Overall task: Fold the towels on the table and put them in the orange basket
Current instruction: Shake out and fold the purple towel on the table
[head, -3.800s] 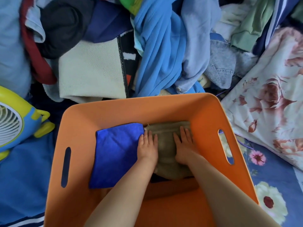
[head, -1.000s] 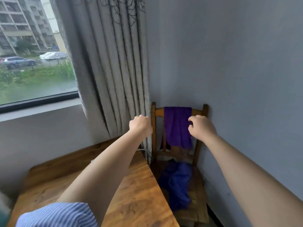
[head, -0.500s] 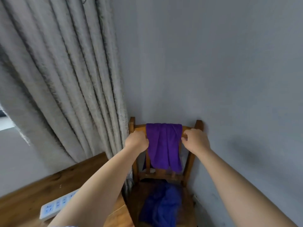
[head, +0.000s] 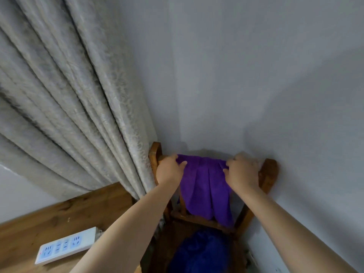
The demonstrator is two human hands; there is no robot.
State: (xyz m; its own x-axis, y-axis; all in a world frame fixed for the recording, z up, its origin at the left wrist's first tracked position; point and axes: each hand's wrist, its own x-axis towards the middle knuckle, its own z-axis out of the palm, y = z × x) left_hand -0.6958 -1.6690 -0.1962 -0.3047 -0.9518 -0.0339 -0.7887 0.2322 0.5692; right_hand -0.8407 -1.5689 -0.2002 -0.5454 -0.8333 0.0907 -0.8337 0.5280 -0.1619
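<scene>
A purple towel (head: 204,186) hangs over the top rail of a wooden chair (head: 268,174) in the corner of the room. My left hand (head: 170,170) pinches the towel's upper left edge on the rail. My right hand (head: 243,171) grips its upper right edge. A dark blue cloth (head: 199,253) lies bunched on the chair seat below. The orange basket is out of view.
A grey curtain (head: 69,115) hangs at the left, touching the chair. A wooden table (head: 49,219) at the lower left carries a white power strip (head: 66,248). Grey walls (head: 256,75) stand close behind and to the right of the chair.
Both hands left the basket, reached toward the chair and closed on the purple towel's top corners. The view has moved closer to the chair.
</scene>
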